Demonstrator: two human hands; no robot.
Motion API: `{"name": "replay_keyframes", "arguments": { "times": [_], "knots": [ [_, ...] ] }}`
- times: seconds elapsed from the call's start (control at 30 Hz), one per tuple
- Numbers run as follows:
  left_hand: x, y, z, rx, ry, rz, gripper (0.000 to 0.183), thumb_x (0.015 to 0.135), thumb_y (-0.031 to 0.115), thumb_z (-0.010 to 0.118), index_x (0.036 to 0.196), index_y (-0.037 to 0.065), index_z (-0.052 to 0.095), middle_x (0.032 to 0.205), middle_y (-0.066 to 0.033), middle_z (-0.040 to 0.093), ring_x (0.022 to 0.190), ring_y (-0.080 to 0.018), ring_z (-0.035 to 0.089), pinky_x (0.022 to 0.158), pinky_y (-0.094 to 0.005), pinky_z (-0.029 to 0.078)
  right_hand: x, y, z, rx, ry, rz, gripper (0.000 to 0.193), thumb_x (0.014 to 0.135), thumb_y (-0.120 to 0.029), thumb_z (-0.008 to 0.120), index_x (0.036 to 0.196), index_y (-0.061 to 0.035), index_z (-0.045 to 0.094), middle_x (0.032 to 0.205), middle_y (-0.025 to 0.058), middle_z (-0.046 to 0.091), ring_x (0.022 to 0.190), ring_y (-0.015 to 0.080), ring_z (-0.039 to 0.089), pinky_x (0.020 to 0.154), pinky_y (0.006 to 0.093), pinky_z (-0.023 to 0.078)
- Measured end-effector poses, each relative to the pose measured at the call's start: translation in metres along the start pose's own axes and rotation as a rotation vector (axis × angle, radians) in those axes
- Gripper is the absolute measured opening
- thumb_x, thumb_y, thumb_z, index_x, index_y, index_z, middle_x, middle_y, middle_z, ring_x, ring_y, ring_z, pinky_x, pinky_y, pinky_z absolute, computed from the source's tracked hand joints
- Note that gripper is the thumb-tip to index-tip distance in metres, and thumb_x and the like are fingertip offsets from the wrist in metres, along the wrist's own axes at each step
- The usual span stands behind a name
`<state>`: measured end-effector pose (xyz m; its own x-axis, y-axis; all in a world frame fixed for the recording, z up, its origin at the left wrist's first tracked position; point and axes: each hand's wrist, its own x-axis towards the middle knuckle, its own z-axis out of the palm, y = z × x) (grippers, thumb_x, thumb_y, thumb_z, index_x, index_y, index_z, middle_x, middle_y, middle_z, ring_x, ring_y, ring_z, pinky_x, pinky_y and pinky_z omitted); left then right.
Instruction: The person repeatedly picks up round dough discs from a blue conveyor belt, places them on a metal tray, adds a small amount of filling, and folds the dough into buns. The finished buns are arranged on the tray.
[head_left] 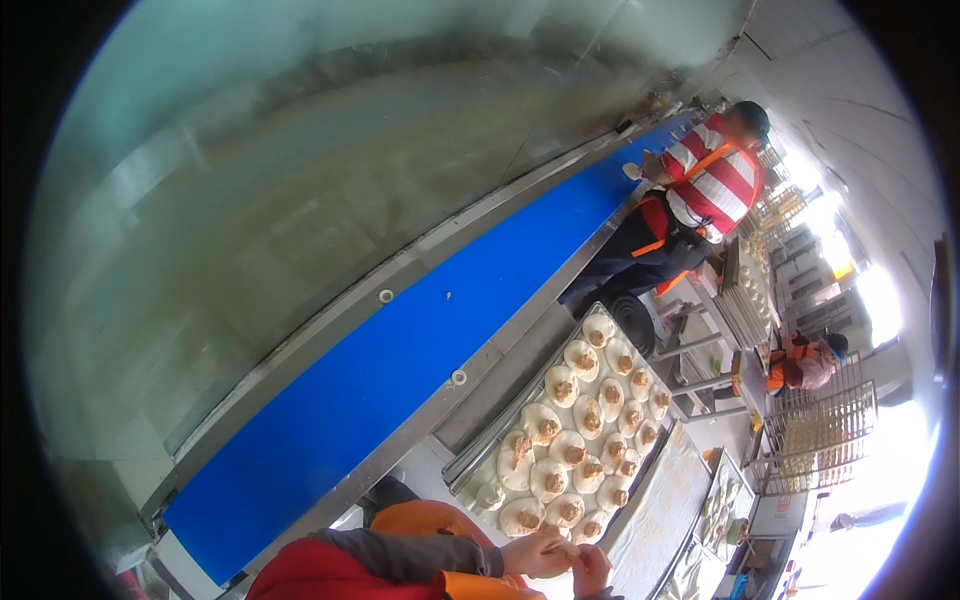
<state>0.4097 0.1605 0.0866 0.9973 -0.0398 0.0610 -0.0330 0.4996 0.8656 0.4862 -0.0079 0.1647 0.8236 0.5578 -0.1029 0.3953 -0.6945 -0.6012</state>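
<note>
One dough piece point(566, 550), gripped between left hand point(532, 555) and right hand point(592, 571), topped dough rounds point(567, 449) just beyond

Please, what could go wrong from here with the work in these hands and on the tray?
1. The left hand and right hand appear to pinch a pale piece, probably dough; pressing too hard might tear it.
2. Both hands are near the close end of the tray, so a sleeve could brush the nearest dough rounds.
3. The filling sits uncovered on the rounds; bumping the tray might shift it.
</note>
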Motion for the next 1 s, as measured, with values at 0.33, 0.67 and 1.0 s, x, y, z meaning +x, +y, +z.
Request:
{"name": "replay_keyframes", "arguments": {
  "times": [0.33, 0.67, 1.0],
  "knots": [
    [-0.001, -0.003, -0.006, 0.275, -0.195, -0.152, 0.026, 0.096, 0.027, 0.056, 0.107, 0.005, 0.061, 0.099, -0.0179, 0.067, 0.091, -0.0314, 0.065, 0.08, -0.0381, 0.049, -0.007, -0.061, -0.011, 0.129, 0.013, 0.128, 0.016, 0.078, -0.008, 0.073, 0.091, -0.0021, 0.068, 0.078, 0.0109, 0.067, 0.067, 0.0248, 0.066, 0.065, 0.0348, 0.052],
    [0.018, -0.036, 0.009, 0.305, -0.264, 0.055, 0.026, 0.09, 0.017, 0.065, 0.112, 0.003, 0.061, 0.102, -0.0126, 0.066, 0.097, -0.0241, 0.064, 0.084, -0.0317, 0.05, -0.032, 0.077, 0.015, 0.493, -0.072, 0.172, 0.021, 0.091, -0.007, 0.061, 0.111, -0.0106, 0.066, 0.107, 0.0076, 0.065, 0.095, 0.023, 0.062, 0.079, 0.034, 0.053],
    [0.026, -0.002, -0.002, 0.11, -0.267, -0.192, 0.025, 0.09, 0.021, 0.062, 0.109, 0.003, 0.061, 0.095, -0.0133, 0.067, 0.093, -0.0271, 0.066, 0.078, -0.034, 0.051, -0.018, 0.044, 0.014, 0.164, -0.124, 0.081, 0.017, 0.09, -0.007, 0.062, 0.106, -0.0092, 0.067, 0.102, 0.008, 0.066, 0.09, 0.0238, 0.063, 0.074, 0.0327, 0.052]
  ]
}}
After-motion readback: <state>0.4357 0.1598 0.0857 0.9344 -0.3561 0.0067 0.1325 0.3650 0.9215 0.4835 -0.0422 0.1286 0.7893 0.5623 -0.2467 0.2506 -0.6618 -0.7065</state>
